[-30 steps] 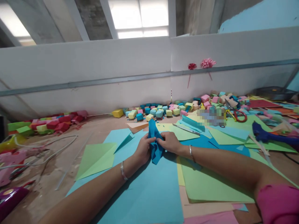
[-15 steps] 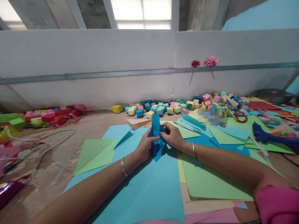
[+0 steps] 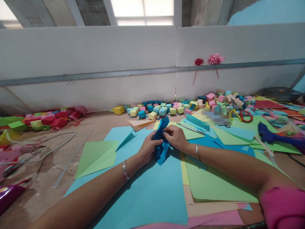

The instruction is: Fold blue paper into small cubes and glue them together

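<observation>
A folded piece of dark blue paper (image 3: 162, 153) stands between my two hands, creased and partly covered by fingers. My left hand (image 3: 148, 147) grips its left side, thumb across the front. On the other side my right hand (image 3: 176, 137) pinches its edge with thumb and forefinger. Both are just above a large light blue sheet (image 3: 152, 194). A green creased sheet (image 3: 98, 159) lies left of my left hand, with a small teal folded piece (image 3: 126, 140) beside it. Behind my right hand rests a craft knife (image 3: 190, 128).
Small coloured paper cubes (image 3: 156, 109) line the back by the white wall. Scissors (image 3: 245, 116) and a blue glue gun (image 3: 274, 135) lie at right. Red and pink cubes (image 3: 58, 120), a white cable (image 3: 64, 136) and a purple object (image 3: 10, 197) are at left.
The blue paper's top has tilted to the right, and its folds have shifted between my fingers. My hands stay in nearly the same place. The view has tipped slightly.
</observation>
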{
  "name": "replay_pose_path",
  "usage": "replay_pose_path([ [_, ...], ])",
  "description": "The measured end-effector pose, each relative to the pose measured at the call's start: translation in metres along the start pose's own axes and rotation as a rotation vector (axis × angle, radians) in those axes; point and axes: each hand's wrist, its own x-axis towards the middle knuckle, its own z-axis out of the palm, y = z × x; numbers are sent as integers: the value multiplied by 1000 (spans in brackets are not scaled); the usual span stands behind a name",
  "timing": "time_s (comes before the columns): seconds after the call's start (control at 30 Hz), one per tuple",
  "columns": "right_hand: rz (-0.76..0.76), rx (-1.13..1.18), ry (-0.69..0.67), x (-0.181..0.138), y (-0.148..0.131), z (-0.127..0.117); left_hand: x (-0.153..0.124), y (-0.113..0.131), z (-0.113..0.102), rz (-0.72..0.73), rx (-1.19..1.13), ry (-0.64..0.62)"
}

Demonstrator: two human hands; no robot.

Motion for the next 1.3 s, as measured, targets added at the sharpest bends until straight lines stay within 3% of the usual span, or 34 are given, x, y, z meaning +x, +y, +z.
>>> replay_pose_path([
  [0.17,170,105,75,1,0,2,-2,1,1,19,41,-13],
  [0.27,254,288,31,2,3,5,-2,0,1,18,54,-43],
  [0.33,255,362,-12,3,7,7,-3,-2,1,34,64,-40],
  [0.63,267,339,62,2,12,9,-4,-1,-3,314,116,159],
  [0.77,323,356,62,3,11,9,-8,3,0,285,155,130],
  [1.0,250,288,22,2,10,7,-10,5,4,182,228,83],
  [1.17,126,127,-56,0,7,6,-5,2,0,160,206,117],
  [1.3,98,172,-45,0,9,6,-2,1,-2,136,136,139],
])
